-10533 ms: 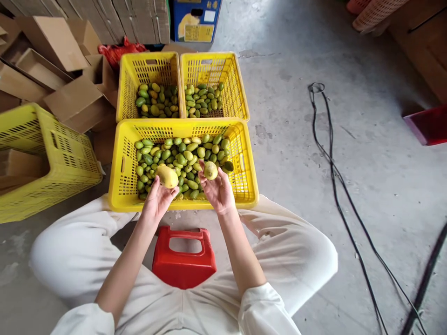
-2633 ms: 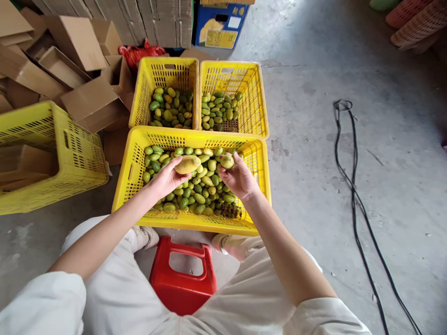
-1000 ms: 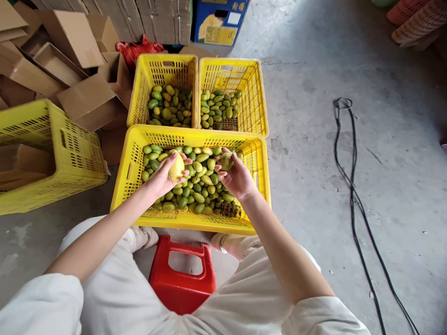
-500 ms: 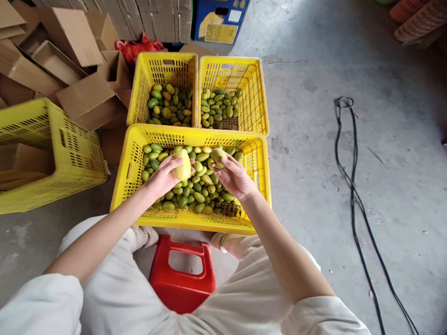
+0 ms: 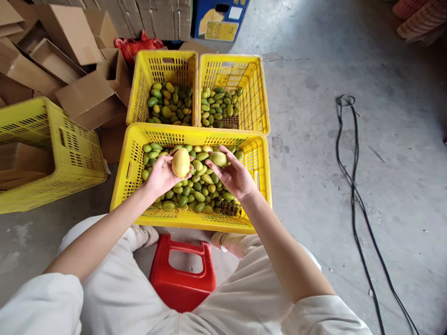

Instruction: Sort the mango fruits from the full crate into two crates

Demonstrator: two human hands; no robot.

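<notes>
My left hand (image 5: 164, 176) holds a pale yellow mango (image 5: 180, 163), its fingers curled beneath the fruit. In my right hand (image 5: 237, 176) rests a greener mango (image 5: 218, 159), with the thumb raised off it and the fingers under it. Both hands are above the front yellow crate (image 5: 258, 223), which holds many green and yellowish mangoes (image 5: 199, 196). A dark, blackened fruit (image 5: 230, 209) lies in that crate's near right corner.
Two more yellow crates with mangoes, a left one (image 5: 134, 88) and a right one (image 5: 263, 93), stand behind. Another yellow crate (image 5: 77, 153) and cardboard boxes (image 5: 87, 100) are on the left. A red stool (image 5: 183, 284) sits between my legs; a black cable (image 5: 352, 186) lies on the right floor.
The yellow mango has turned more upright in my left hand. My right thumb has lifted from the greener mango, which now sits on the fingers.
</notes>
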